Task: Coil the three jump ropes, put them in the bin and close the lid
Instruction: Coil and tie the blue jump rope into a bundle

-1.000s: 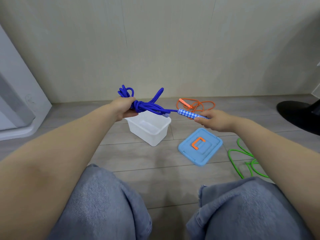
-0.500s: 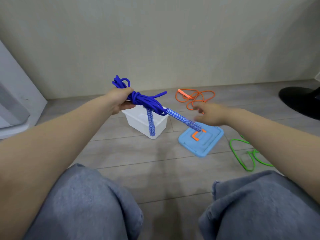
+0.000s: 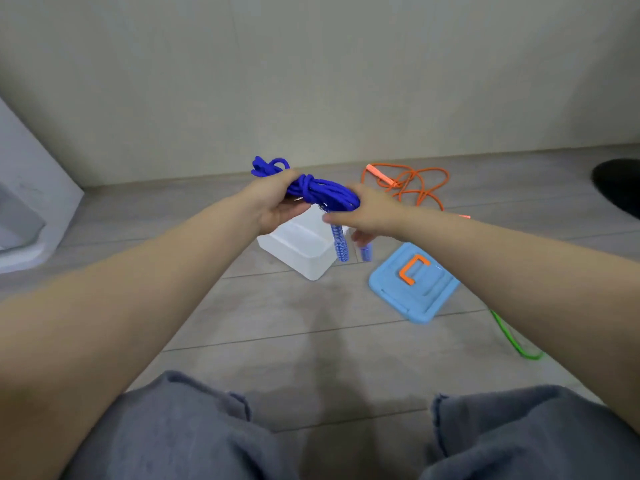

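Observation:
My left hand grips one end of the coiled blue jump rope, held in the air above the open white bin. My right hand closes on the other end of the bundle. Two blue patterned handles dangle below it, over the bin's right corner. The light blue lid with an orange latch lies flat on the floor right of the bin. The orange jump rope lies loose near the wall. A stretch of the green jump rope shows under my right forearm.
My knees in grey trousers fill the bottom of the view. A white appliance base stands at the left. A black round object sits at the right edge. The wall runs close behind the bin.
My right hand let go of the handle, which dropped to hang beside the other, then moved left onto the blue coil. The left hand kept its grip.

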Motion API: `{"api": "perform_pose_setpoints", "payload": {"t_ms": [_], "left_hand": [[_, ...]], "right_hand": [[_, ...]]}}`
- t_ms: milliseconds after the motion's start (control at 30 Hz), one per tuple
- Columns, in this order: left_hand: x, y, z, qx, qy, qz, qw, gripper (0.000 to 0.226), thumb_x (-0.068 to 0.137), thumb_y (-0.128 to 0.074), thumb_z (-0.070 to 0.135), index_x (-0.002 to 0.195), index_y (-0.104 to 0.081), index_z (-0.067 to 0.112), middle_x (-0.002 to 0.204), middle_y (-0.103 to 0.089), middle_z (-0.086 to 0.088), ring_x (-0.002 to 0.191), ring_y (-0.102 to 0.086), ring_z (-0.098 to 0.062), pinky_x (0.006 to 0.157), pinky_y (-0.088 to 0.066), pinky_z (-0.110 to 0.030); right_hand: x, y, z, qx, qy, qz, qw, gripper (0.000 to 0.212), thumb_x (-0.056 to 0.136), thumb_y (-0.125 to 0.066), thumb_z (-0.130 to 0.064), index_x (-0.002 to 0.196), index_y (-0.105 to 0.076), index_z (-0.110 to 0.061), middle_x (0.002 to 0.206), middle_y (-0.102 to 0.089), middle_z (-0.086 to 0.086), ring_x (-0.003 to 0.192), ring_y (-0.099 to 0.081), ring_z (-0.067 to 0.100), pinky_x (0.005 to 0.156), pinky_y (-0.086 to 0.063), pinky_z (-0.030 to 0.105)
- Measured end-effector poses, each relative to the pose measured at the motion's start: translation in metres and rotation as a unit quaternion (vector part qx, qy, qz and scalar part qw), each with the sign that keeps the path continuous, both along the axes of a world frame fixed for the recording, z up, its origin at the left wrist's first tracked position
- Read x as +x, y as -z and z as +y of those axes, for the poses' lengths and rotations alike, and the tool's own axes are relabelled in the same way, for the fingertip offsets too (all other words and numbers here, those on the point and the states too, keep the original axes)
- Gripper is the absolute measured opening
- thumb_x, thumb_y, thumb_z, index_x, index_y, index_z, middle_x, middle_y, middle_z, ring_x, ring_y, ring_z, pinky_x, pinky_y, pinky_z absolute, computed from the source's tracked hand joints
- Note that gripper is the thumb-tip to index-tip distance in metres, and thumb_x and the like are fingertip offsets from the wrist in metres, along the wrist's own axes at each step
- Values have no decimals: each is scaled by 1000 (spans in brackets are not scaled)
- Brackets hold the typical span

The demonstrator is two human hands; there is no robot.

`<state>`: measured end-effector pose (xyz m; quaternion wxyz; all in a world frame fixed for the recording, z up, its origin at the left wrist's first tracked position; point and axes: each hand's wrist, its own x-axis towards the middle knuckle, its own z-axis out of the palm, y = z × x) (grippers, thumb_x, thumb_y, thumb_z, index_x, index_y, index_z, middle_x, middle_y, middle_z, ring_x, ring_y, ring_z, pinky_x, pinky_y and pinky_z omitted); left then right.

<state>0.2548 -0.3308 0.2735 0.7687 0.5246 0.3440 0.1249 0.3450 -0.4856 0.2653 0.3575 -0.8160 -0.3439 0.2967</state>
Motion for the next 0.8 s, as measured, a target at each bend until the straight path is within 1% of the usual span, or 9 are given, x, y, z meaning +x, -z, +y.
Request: {"api": "perform_pose_setpoints", "payload": {"t_ms": [67, 167, 333, 433, 533, 600, 667, 733, 800], "left_hand": [[8, 15, 8, -66, 0, -1, 998, 9, 92, -57, 13, 90, -64, 7, 84, -73, -8, 75, -72, -15, 68, -59, -24], [17, 38, 18, -95, -5, 9, 995, 12, 93, -58, 18, 93, -66, 9, 96, -73, -8, 81, -72, -15, 68, -59, -22], [30, 59, 33, -127, 29, 3, 991, 29, 95, -57, 36, 92, -66, 8, 79, -74, -5, 71, -71, -14, 58, -55, -19], [33, 71, 46, -142, 91, -45, 985, 33, 95, -57, 32, 115, -64, 7, 109, -71, -10, 99, -69, -19, 81, -56, -23], [40, 90, 59, -71, 156, -49, 984, 38, 90, -58, 10, 129, -57, 11, 126, -64, -8, 117, -61, -22, 97, -49, -30], [46, 108, 64, 89, 182, 31, 979, 45, 86, -51, -3, 128, -55, 12, 126, -63, -8, 119, -58, -22, 93, -46, -26], [49, 134, 71, 330, 253, 155, 896, 52, 87, -48, -3, 136, -47, 13, 136, -53, -7, 129, -47, -23, 95, -41, -25], [49, 162, 82, 508, 355, 283, 732, 63, 88, -53, 13, 147, -32, 17, 151, -35, -5, 139, -31, -25, 110, -30, -32], [45, 187, 92, 587, 412, 357, 599, 70, 90, -53, 27, 151, -20, 21, 158, -20, -4, 145, -17, -28, 116, -18, -40]], "right_hand": [[11, 6, 10, 46, 50, 27, 997, 36, 81, -73, -37, 104, -58, -14, 88, -57, 3, 73, -62, 21, 59, -60, 32], [24, 15, 22, 39, 29, 64, 997, 35, 84, -71, -32, 111, -62, -13, 90, -58, 4, 72, -60, 16, 56, -54, 25], [37, 36, 36, 1, 25, 127, 992, 9, 84, -70, -23, 85, -61, -24, 67, -47, -1, 52, -42, 12, 51, -40, 23], [52, 46, 44, 9, 76, 153, 985, 8, 85, -68, -24, 84, -62, -20, 65, -47, 0, 49, -39, 13, 50, -37, 24], [70, 53, 48, 41, 128, 188, 973, 18, 84, -69, -30, 99, -68, -19, 70, -56, -2, 54, -47, 13, 54, -46, 23], [82, 57, 49, 81, 166, 227, 956, 22, 86, -68, -30, 104, -68, -17, 70, -60, -3, 50, -50, 10, 52, -48, 21], [91, 59, 52, 110, 187, 250, 944, 21, 88, -67, -28, 106, -67, -18, 69, -60, -4, 46, -49, 7, 48, -47, 19], [98, 62, 54, 132, 201, 255, 936, 15, 88, -67, -27, 101, -67, -19, 70, -59, -3, 51, -49, 9, 48, -47, 18], [101, 66, 58, 146, 209, 264, 930, 11, 88, -67, -27, 95, -66, -19, 73, -57, -1, 56, -48, 11, 48, -47, 19]]}}
